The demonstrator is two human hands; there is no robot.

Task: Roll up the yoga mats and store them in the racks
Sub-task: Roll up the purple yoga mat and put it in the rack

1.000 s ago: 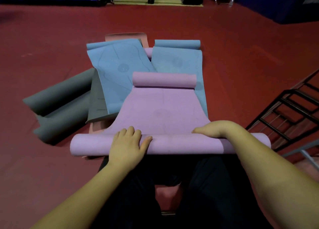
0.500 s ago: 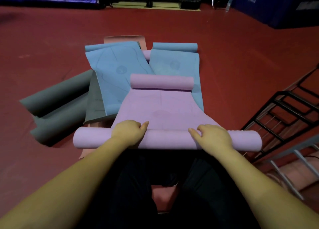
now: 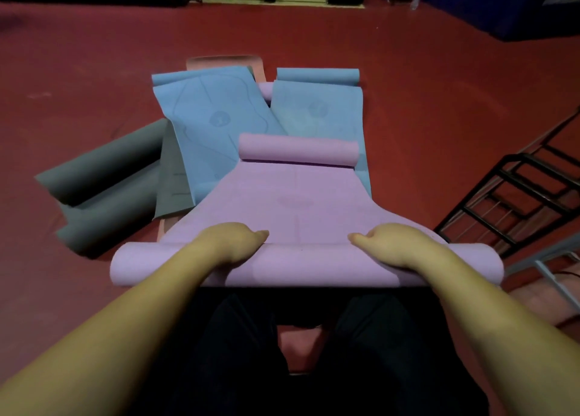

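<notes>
Grey rolled mats (image 3: 103, 177) are lying at the left of the frame, blue mats (image 3: 216, 123) printed with faint line patterns and a round emblem, no readable words, are spreading across the upper middle. At lower centre the left hand (image 3: 232, 243) and right hand (image 3: 392, 244) are curling over the near roll of the purple mat (image 3: 298, 202), thumbs pointing inward, gripping it. A black rack (image 3: 514, 202) is standing at the right edge.

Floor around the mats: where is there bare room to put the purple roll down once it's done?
Bare red floor left of the grey mats, and between the blue mat and black rack. Crowded ahead: mats overlap beyond the purple mat.
</notes>
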